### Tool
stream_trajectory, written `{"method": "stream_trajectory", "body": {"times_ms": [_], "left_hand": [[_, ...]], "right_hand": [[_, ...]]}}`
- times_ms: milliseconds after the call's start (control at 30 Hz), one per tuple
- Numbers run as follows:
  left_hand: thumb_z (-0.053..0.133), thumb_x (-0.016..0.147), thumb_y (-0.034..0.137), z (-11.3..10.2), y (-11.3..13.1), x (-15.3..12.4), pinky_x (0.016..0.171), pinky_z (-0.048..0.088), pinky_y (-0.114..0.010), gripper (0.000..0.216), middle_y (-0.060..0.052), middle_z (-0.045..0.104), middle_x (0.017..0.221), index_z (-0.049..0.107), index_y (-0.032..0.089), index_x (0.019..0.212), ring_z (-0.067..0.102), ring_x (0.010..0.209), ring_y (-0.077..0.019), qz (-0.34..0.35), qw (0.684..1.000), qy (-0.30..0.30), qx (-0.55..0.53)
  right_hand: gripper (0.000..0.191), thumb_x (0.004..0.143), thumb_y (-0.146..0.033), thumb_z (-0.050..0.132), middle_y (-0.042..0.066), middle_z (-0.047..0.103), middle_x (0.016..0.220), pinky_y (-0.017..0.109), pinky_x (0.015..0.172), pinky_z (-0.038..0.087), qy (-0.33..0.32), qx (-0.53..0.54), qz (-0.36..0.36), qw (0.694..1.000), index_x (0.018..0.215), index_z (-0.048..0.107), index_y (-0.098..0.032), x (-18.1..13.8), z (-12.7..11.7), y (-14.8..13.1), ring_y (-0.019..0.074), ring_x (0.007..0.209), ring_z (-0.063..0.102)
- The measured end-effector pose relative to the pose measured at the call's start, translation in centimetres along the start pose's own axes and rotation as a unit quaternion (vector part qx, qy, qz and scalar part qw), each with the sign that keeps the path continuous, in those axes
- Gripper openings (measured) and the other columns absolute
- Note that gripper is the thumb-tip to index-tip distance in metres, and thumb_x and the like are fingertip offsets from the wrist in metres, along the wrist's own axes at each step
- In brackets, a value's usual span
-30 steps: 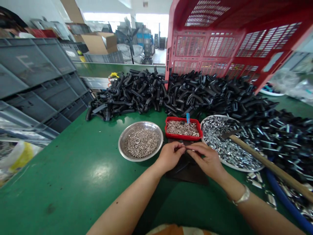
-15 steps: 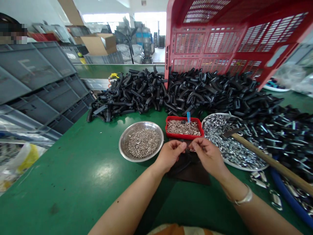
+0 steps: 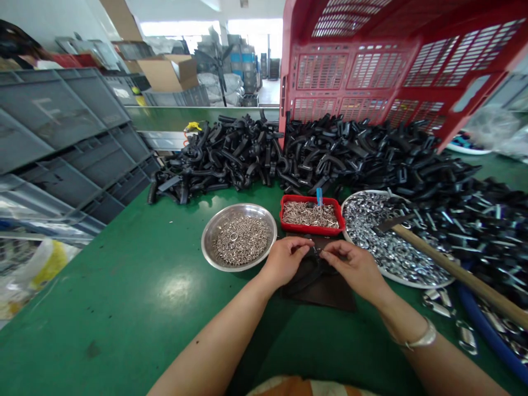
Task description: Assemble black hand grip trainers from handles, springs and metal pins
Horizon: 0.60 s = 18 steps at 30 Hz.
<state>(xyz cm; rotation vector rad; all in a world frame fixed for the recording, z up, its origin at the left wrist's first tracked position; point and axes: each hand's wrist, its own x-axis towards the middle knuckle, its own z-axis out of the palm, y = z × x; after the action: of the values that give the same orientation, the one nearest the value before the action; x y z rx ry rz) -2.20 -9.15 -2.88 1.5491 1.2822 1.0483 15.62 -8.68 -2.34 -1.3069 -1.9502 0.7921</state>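
My left hand (image 3: pixel 285 263) and my right hand (image 3: pixel 353 266) meet over a dark brown mat (image 3: pixel 319 283) on the green table (image 3: pixel 136 308). Both hands are closed in a pinch on a small black part (image 3: pixel 315 254) held between them; its details are too small to make out. Just beyond the hands stands a red tray (image 3: pixel 311 214) of thin metal pins. A steel bowl (image 3: pixel 238 236) of small metal rings sits to the left of it. A larger pan (image 3: pixel 388 242) of shiny metal pieces lies to the right.
A big heap of black plastic parts (image 3: pixel 330 157) spreads across the back and right of the table. A red crate (image 3: pixel 383 66) stands tilted behind it. A wooden-handled hammer (image 3: pixel 454 275) lies across the pan. Grey crates (image 3: pixel 61 143) are stacked at left.
The hands have dropped slightly toward the mat and drawn together on the small black part. The view has shifted only a little.
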Motion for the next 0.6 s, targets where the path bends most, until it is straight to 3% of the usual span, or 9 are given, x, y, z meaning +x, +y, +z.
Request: {"method": "stream_trajectory", "body": {"times_ms": [133, 300, 600], "left_hand": [[0.051, 0.079, 0.017, -0.1, 0.1, 0.0, 0.083, 0.043, -0.027, 0.02, -0.001, 0.066, 0.094, 0.065, 0.02, 0.092, 0.058, 0.089, -0.014, 0.031, 0.995, 0.007, 0.097], [0.053, 0.078, 0.019, 0.0, 0.3, -0.1, 0.076, 0.045, -0.026, 0.014, -0.001, 0.066, 0.088, 0.063, 0.019, 0.088, 0.059, 0.081, -0.0144, 0.037, 0.979, 0.024, 0.201], [0.043, 0.084, 0.019, 0.0, 0.5, -0.7, 0.074, 0.043, -0.025, 0.02, -0.002, 0.062, 0.089, 0.062, 0.023, 0.09, 0.056, 0.083, -0.0147, 0.069, 0.936, 0.008, 0.345]], "right_hand": [[0.015, 0.081, -0.03, 0.049, 0.001, 0.06, 0.067, 0.027, 0.057, 0.044, 0.004, -0.107, -0.041, 0.993, 0.077, 0.057, -0.018, -0.3, 0.1, 0.1, 0.0141, 0.061, 0.055], [0.014, 0.083, -0.022, 0.044, 0.007, 0.059, 0.076, 0.034, 0.071, 0.043, 0.005, -0.27, -0.131, 0.954, 0.078, 0.057, -0.017, -0.7, 0.9, 0.4, 0.0201, 0.077, 0.053], [0.014, 0.083, -0.018, 0.041, 0.007, 0.058, 0.077, 0.033, 0.068, 0.042, -0.002, -0.314, -0.141, 0.939, 0.079, 0.055, -0.017, -0.5, 1.2, 0.5, 0.02, 0.076, 0.052]]}}
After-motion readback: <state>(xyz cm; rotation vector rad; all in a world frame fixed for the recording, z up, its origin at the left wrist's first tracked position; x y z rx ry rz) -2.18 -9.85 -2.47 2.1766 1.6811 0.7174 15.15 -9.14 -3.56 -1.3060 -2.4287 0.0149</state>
